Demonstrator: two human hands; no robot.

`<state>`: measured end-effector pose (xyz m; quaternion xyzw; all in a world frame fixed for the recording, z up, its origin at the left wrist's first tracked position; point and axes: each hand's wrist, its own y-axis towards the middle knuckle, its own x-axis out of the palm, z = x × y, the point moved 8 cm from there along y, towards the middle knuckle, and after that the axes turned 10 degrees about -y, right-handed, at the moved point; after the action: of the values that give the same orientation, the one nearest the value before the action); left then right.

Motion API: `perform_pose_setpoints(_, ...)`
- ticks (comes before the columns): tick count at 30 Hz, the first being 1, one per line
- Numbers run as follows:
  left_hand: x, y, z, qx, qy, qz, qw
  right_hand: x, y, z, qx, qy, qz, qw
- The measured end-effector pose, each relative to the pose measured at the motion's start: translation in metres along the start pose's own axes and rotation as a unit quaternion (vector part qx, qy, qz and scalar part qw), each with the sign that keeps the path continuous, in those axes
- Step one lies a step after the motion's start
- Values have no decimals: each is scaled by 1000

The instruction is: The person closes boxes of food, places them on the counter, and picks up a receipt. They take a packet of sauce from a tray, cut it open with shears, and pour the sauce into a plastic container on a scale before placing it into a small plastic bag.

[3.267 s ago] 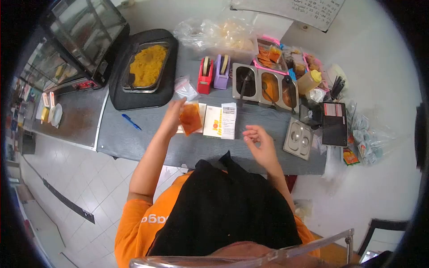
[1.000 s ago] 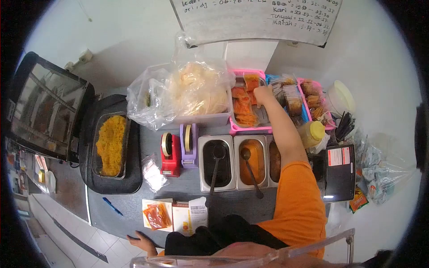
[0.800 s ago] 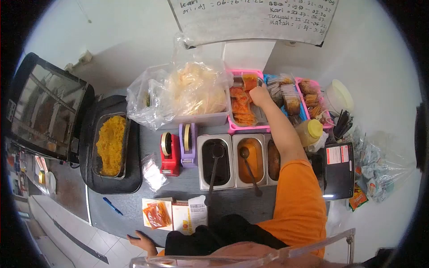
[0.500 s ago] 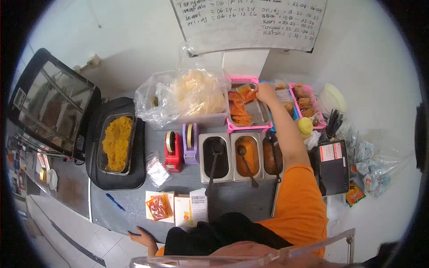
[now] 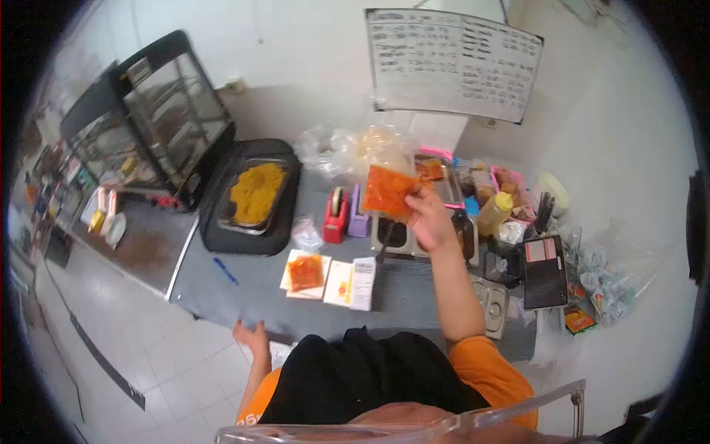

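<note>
In the head view my right hand [image 5: 430, 220] is raised over the table, fingers and thumb closed on the edge of a flat clear sachet of orange-red sauce [image 5: 386, 192]. Behind it a metal tray [image 5: 449, 194] with more such sachets is partly hidden. Another orange-red sachet [image 5: 305, 272] lies on white card or a box near the table's front, next to a white and yellow box [image 5: 339, 283] with a printed label. My left hand [image 5: 253, 337] rests at the front edge of the table, holding nothing, with its fingers apart.
Metal sauce pans [image 5: 390, 234] stand below my right hand, partly covered. A red tape dispenser [image 5: 336, 218], a purple one [image 5: 359, 212] and a dish of yellow food [image 5: 257, 194] are left. A squeeze bottle [image 5: 494, 213] and black tablet [image 5: 544, 272] stand right. A glass cabinet [image 5: 174, 111] is far left.
My right hand has come back from the metal tray toward me, lifting an orange-red sachet. The view has shifted left and up. My left hand stays at the table edge.
</note>
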<state>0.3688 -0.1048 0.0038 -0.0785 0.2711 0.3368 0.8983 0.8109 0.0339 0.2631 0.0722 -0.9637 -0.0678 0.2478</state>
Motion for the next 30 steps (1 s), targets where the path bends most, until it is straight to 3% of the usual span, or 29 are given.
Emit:
perform_pose_setpoints(2, -18, -17, 82, 220, -79, 16, 972, 46, -21, 29, 14, 40, -24, 999)
perform_pose_setpoints(4, -32, -23, 154, 248, -255, -158, 921, 98, -41, 53, -12, 84, -127, 988)
perform_pose_setpoints(6, -73, -43, 227, 327, -276, -207, 880, 143, -61, 71, 12, 92, -136, 986)
perform_pose_setpoints(8, -103, -44, 250, 289, -403, -240, 834, 182, -83, 83, 40, 100, -139, 984)
perform_pose_setpoints(13, -166, -40, 240, 203, -460, -269, 822, 239, -116, 118, 82, 93, -147, 981)
perform_pose_setpoints(19, -236, -34, 212, 265, -422, -214, 840, 291, -143, 142, 92, 75, -187, 975)
perform_pose_setpoints(21, -256, -36, 198, 286, -370, -201, 860, 304, -146, 131, -71, -135, -173, 973)
perform_pose_setpoints(23, -275, -43, 187, 309, -315, -187, 878, 318, -153, 138, -63, -166, -169, 970)
perform_pose_setpoints(25, -292, -47, 168, 288, -300, -171, 893, 343, -163, 147, -113, -334, -228, 908)
perform_pose_setpoints(27, -308, -50, 147, 316, -252, -153, 902, 365, -171, 160, -106, -351, -231, 901)
perform_pose_setpoints(29, -328, -50, 125, 312, -238, -142, 909, 394, -183, 163, -183, -428, -248, 850)
perform_pose_setpoints(30, -337, -51, 115, 304, -242, -156, 908, 405, -186, 174, -145, -415, -273, 856)
